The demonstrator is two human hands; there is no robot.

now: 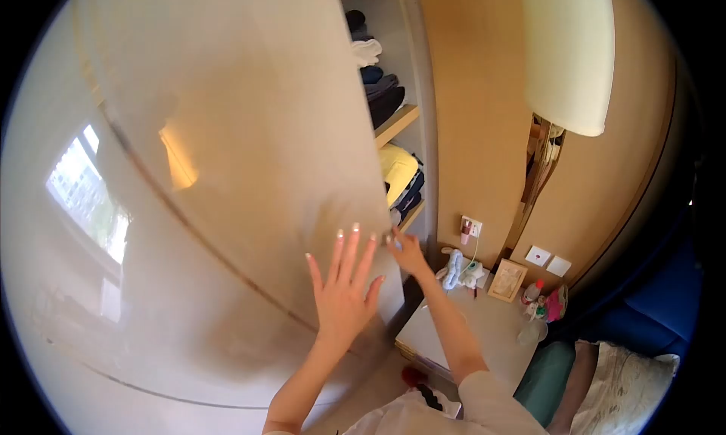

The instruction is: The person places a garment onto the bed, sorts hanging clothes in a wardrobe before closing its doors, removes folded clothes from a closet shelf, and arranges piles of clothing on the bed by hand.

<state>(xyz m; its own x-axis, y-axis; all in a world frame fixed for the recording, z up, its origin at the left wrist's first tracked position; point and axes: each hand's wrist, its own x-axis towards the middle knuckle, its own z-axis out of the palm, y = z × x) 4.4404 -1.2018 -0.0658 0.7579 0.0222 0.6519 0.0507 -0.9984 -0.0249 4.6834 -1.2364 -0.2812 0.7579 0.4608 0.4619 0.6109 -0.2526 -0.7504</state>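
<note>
A glossy cream wardrobe door [249,132] fills the left and middle of the view and stands partly open. My left hand [345,291] lies with fingers spread at the door's face, near its free edge. At that edge, my right hand [408,253] has its fingers curled round the door; the fingertips are partly hidden. Behind the door's edge, shelves hold folded dark clothes [386,94], a white cloth [367,53] and a yellow folded item [398,169].
A bedside table [491,337] stands to the right, carrying a framed picture [507,279], a bottle with a red cap [532,291] and a pale blue cloth item [453,268]. Above hangs a lampshade [571,57]. A bed with pillows [628,389] is at lower right.
</note>
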